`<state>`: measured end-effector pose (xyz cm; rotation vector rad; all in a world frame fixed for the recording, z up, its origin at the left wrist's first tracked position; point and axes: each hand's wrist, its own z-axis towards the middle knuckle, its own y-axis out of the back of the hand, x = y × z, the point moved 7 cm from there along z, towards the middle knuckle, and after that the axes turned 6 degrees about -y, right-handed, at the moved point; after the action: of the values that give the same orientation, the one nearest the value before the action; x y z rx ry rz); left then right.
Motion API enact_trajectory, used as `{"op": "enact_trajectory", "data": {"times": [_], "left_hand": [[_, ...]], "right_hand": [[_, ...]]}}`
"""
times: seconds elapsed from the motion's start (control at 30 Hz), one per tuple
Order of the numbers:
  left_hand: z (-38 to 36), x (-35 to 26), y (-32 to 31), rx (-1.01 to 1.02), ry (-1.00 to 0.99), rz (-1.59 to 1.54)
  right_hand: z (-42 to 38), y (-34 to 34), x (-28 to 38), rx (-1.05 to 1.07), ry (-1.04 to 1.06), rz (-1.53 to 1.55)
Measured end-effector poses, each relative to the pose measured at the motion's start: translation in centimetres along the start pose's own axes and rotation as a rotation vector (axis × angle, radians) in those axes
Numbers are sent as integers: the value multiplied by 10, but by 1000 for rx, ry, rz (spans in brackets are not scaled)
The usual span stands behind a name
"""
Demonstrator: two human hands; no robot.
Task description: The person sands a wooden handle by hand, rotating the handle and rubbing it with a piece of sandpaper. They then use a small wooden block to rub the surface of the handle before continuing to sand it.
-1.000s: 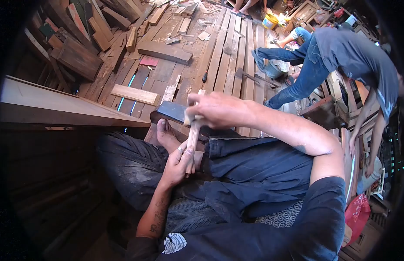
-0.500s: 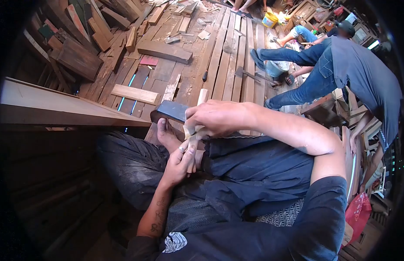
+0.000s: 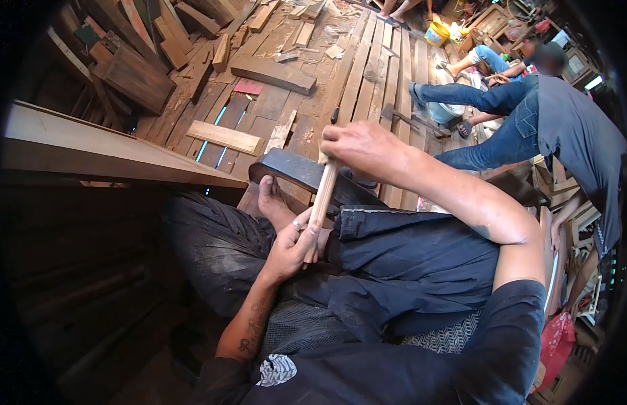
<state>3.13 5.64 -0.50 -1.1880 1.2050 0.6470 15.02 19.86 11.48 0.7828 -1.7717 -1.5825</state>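
My left hand (image 3: 294,248) is closed around the lower end of a pale wooden stick (image 3: 324,196), which slants up and away from my lap. At its upper end my right hand (image 3: 367,148) is wrapped over the stick, pinching a small beige piece of sandpaper (image 3: 323,158) against the wood. Most of the sandpaper is hidden under the fingers. Just beyond the stick lies a dark wooden block (image 3: 293,167), with my bare foot (image 3: 274,209) against its near side.
A pale-topped board (image 3: 124,148) runs along the left. Loose planks (image 3: 273,73) and offcuts lie over the slatted floor. A hammer-like tool (image 3: 394,116) rests to the right of a dark-handled tool (image 3: 335,115). Another person in jeans (image 3: 489,152) bends at the right, near a bucket (image 3: 445,111).
My right hand has slid up the stick, away from my left hand, baring the stick's middle. My left hand keeps its hold. The whole view has shifted slightly.
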Motion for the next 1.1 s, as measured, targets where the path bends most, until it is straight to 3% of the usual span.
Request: {"op": "enact_trajectory", "data": {"times": [0.17,0.3,0.43,0.47,0.57,0.6,0.7,0.83,0.97,1.1], "left_hand": [[-2,1,-1,42,1,-32],[2,3,0,22,-20,23],[-1,5,-1,17,-32,-31],[-1,6,-1,9,-26,-35],[-1,7,2,21,-28,-33],[0,8,2,33,-32,-29],[2,9,1,8,-38,-22],[1,9,1,-7,-38,-26],[2,5,-1,-3,-41,-30],[2,-2,-7,2,-32,-22]], "right_hand": [[-5,4,10,101,173,390],[-6,10,-9,9,-90,60],[-11,4,28,198,201,432],[-10,1,28,162,244,418],[-7,10,0,-2,51,308],[-6,13,-7,-26,-31,140],[-11,10,12,37,16,185],[2,-3,10,192,73,493],[0,3,-23,-60,-96,256],[-1,3,3,167,68,485]]}}
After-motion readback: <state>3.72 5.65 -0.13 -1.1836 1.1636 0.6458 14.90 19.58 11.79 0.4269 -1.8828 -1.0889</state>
